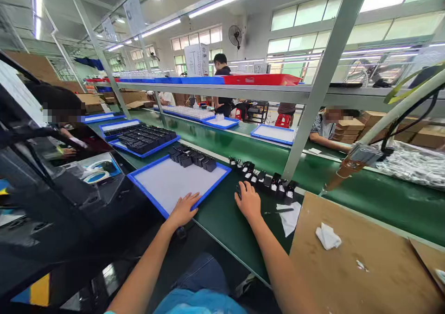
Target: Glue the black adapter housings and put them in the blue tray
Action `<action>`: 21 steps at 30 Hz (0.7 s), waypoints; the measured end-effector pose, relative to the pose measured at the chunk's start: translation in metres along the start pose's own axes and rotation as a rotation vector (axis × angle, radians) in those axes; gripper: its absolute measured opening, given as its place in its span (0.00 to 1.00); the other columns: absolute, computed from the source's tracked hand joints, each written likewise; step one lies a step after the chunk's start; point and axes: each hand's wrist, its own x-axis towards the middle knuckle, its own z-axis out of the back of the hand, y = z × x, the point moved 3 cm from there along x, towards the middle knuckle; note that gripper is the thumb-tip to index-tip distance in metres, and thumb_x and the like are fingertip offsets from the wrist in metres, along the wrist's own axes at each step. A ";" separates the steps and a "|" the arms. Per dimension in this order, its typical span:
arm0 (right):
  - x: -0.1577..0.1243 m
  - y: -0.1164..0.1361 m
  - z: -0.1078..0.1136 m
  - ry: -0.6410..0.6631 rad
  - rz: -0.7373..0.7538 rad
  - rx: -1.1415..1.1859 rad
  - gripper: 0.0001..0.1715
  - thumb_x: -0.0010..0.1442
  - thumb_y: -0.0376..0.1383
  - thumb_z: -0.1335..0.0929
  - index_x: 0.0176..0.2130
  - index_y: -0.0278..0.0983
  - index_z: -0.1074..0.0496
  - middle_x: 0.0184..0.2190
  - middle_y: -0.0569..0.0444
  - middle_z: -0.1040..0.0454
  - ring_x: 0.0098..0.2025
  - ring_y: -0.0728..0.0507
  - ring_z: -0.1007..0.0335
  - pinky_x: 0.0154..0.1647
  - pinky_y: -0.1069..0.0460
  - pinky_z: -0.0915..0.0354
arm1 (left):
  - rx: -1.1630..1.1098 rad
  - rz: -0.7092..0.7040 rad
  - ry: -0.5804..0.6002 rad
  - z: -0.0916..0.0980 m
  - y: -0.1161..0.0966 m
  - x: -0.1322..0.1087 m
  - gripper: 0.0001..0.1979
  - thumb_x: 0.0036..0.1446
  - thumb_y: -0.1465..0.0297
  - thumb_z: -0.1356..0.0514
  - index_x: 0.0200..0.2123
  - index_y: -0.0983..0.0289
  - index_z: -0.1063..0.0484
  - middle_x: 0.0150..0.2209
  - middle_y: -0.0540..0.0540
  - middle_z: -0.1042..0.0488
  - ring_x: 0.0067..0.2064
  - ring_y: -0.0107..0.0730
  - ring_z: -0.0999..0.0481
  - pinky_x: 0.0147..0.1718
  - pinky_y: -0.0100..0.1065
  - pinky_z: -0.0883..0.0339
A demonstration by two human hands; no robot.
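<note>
My left hand [184,210] lies with its fingers stretched out over the near right corner of a blue-rimmed tray [163,184] with a white floor. Black box-shaped parts [193,157] stand in rows along that tray's far side. To the right, my right hand [249,202] is over the green bench top, its fingers curled around a small dark part [238,191] that is mostly hidden. Just beyond it, a row of black parts with white pieces [267,180] runs along the bench. A white cloth [289,217] with a thin dark tool on it lies to its right.
A second blue tray [144,140] full of black parts is at the left. A brown board [347,258] bearing a crumpled white wipe [327,236] is at the right, under an angled nozzle arm [351,161]. A metal post [313,82] rises behind the parts row. Other people sit nearby.
</note>
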 end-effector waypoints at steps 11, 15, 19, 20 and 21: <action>-0.002 -0.001 -0.001 0.057 -0.018 0.033 0.26 0.65 0.41 0.43 0.59 0.37 0.37 0.58 0.43 0.33 0.52 0.37 0.33 0.42 0.45 0.31 | 0.003 0.014 -0.039 0.008 0.007 0.018 0.27 0.63 0.71 0.51 0.65 0.60 0.43 0.68 0.55 0.47 0.70 0.51 0.53 0.63 0.61 0.56; -0.004 0.000 0.002 0.093 -0.031 0.041 0.26 0.65 0.41 0.43 0.59 0.36 0.38 0.59 0.43 0.33 0.54 0.36 0.33 0.43 0.44 0.30 | 0.016 0.043 -0.035 0.013 -0.007 0.037 0.27 0.63 0.72 0.51 0.65 0.60 0.43 0.68 0.56 0.47 0.69 0.53 0.53 0.63 0.62 0.56; -0.004 -0.003 0.019 0.112 -0.047 0.041 0.31 0.63 0.48 0.40 0.60 0.36 0.38 0.60 0.43 0.34 0.56 0.34 0.34 0.49 0.42 0.31 | 0.021 0.042 -0.029 0.013 -0.013 0.046 0.27 0.63 0.73 0.50 0.65 0.60 0.43 0.68 0.57 0.46 0.69 0.55 0.51 0.62 0.64 0.54; 0.000 -0.004 0.028 0.112 -0.049 0.049 0.34 0.62 0.51 0.39 0.60 0.36 0.39 0.60 0.44 0.35 0.58 0.34 0.36 0.53 0.41 0.33 | 0.027 0.039 -0.026 0.013 -0.014 0.046 0.27 0.63 0.73 0.50 0.65 0.59 0.43 0.68 0.57 0.46 0.69 0.55 0.51 0.62 0.63 0.54; 0.008 -0.005 0.037 0.109 -0.050 0.068 0.36 0.61 0.53 0.39 0.61 0.36 0.40 0.61 0.44 0.35 0.61 0.35 0.39 0.58 0.40 0.36 | 0.038 0.036 -0.025 0.013 -0.015 0.046 0.27 0.63 0.73 0.50 0.66 0.59 0.43 0.68 0.57 0.46 0.69 0.55 0.51 0.62 0.63 0.53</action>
